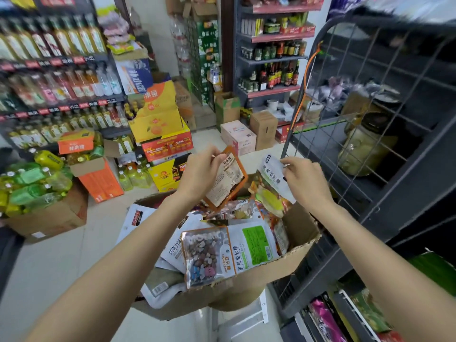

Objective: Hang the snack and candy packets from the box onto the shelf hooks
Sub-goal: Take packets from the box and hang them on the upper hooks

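Note:
An open cardboard box (299, 229) full of snack and candy packets sits low in the middle of the head view. My left hand (199, 172) pinches the top of an orange-edged candy packet (228, 180), held above the box with its label side facing me. My right hand (304, 178) pinches the top of a white soft-candy packet (272, 174), lifted close to the edge of the grey wire-grid shelf (355, 99) on the right. A stone-candy packet (206, 256) lies on top of the pile. No hook is plainly visible.
Drink shelves (56, 70) line the left wall, with orange and yellow cartons (162, 134) and bottles stacked on the floor. Sauce shelves (271, 53) and small boxes stand at the back. A large jar (365, 146) sits behind the grid. Packets (325, 322) hang lower right.

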The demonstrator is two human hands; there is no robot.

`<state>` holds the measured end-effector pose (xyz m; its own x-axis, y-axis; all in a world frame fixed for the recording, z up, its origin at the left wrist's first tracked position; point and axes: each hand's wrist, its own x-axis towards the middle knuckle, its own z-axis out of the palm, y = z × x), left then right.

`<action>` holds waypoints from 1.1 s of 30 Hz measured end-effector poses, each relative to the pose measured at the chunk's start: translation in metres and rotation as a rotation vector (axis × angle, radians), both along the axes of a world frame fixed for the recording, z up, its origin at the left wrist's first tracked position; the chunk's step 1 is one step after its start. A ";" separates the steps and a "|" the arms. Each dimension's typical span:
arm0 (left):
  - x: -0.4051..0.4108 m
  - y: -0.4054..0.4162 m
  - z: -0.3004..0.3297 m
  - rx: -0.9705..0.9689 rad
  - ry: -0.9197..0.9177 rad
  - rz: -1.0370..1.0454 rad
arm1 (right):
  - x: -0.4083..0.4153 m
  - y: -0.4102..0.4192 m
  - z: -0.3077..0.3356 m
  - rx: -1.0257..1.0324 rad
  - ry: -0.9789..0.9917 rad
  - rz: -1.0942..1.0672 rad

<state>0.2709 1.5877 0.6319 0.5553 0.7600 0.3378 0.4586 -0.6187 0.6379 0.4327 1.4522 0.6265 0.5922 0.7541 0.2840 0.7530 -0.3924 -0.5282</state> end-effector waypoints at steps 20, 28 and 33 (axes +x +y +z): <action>0.053 -0.264 0.214 -0.888 -0.306 -0.842 | -0.100 -0.299 0.197 0.121 -0.363 -0.505; 0.056 -0.403 0.251 -0.866 -0.162 -1.176 | -0.140 -0.414 0.227 -0.059 -0.392 -0.681; 0.067 -0.468 0.259 -0.878 -0.130 -1.258 | -0.135 -0.482 0.229 0.065 -0.580 -0.855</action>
<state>0.3381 1.1198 0.8905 0.9723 -0.1836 0.1446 -0.1415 0.0297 0.9895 0.2982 0.9702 0.8559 0.6819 0.1187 0.7218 0.3812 -0.8998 -0.2121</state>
